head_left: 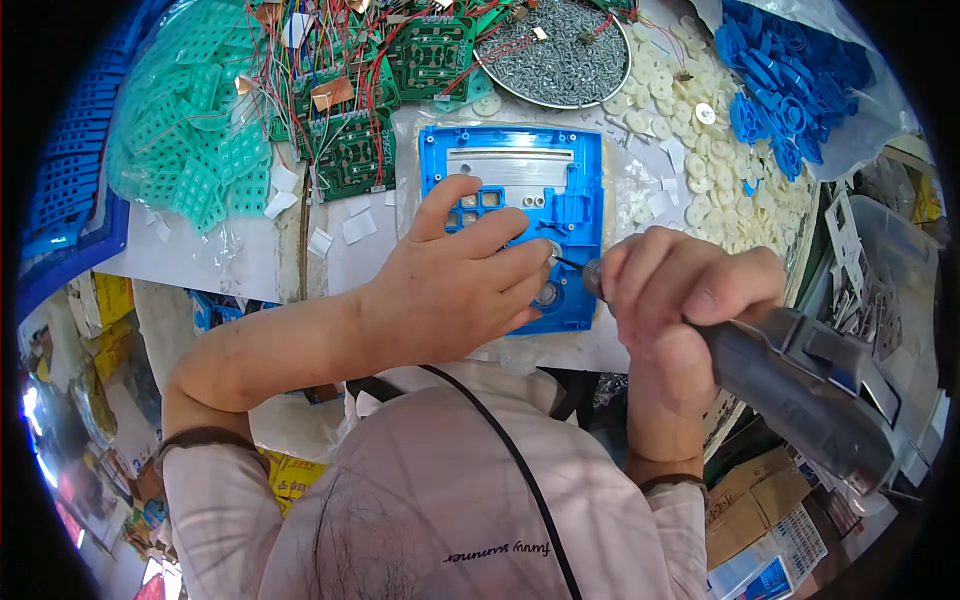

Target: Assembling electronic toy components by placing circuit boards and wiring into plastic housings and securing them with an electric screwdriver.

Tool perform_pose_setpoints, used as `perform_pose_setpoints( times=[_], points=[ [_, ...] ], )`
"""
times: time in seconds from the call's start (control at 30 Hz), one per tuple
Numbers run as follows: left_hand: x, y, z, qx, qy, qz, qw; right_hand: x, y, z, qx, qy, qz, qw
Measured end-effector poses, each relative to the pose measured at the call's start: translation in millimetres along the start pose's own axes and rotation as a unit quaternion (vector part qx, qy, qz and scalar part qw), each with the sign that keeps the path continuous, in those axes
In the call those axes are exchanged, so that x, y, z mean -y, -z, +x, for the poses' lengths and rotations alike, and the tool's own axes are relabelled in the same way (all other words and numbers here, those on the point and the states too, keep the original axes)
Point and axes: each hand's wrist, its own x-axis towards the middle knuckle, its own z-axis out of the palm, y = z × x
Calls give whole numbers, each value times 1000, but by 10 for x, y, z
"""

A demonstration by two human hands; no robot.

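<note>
A blue plastic housing (pixel 588 210) lies open side up on the table before me. It has a small grid of square openings, a long pale strip and a round ring near its lower right. Across its lower left spreads my left hand (pixel 450 275), fingers bent and pressed onto it, holding it down. A pale round piece shows beside the index fingertip, partly hidden. My right hand (pixel 680 290) is wrapped round a dark electric screwdriver (pixel 800 390), whose thin bit points left and reaches the housing beside my left fingertips. Whether a screw sits under the tip is too small to tell.
Green circuit boards (pixel 350 150) with tangled wires lie behind the housing, beside a round dish of screws (pixel 560 60). Translucent green keypads (pixel 190 130) pile up at left. White round pieces (pixel 735 170) and blue plastic parts (pixel 790 70) lie at right. A black cable (pixel 500 430) crosses my shirt.
</note>
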Motion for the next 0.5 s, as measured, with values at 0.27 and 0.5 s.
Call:
perform_pose_setpoints(
  times=[0.27,0.5],
  points=[
    [-20,-75,1,-43,21,-20,999,-276,-65,26,60,71,-108,990],
    [1,-90,-64,11,6,4,1000,-128,-44,69,27,-8,-47,998]
  ],
)
